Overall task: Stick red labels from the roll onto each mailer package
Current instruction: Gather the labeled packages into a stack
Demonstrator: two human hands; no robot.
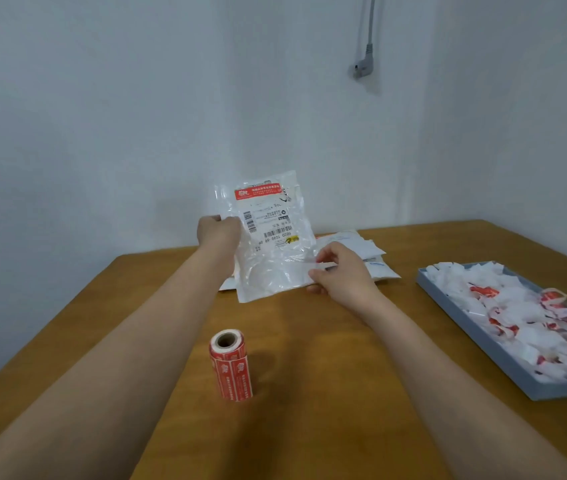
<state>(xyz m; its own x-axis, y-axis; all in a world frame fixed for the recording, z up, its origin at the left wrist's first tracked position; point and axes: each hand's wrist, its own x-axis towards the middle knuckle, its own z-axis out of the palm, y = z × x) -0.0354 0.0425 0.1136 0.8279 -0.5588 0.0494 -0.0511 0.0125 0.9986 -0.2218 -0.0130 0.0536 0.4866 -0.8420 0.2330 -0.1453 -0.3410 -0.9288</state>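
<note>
A white mailer package point(271, 244) is lifted and tilted up at the far side of the table, with a red label point(258, 191) stuck near its top edge and a shipping slip below it. My left hand point(218, 232) grips its left edge. My right hand point(339, 270) pinches its lower right edge. Several more white mailers point(361, 252) lie stacked behind and to the right of it. The roll of red labels point(231, 364) stands upright on the wooden table point(310, 375), near the front between my forearms.
A grey tray point(462, 306) at the right holds several crumpled white and red backing scraps. The table stands in a corner between two white walls. A grey plug on a cable point(361, 65) hangs on the wall above.
</note>
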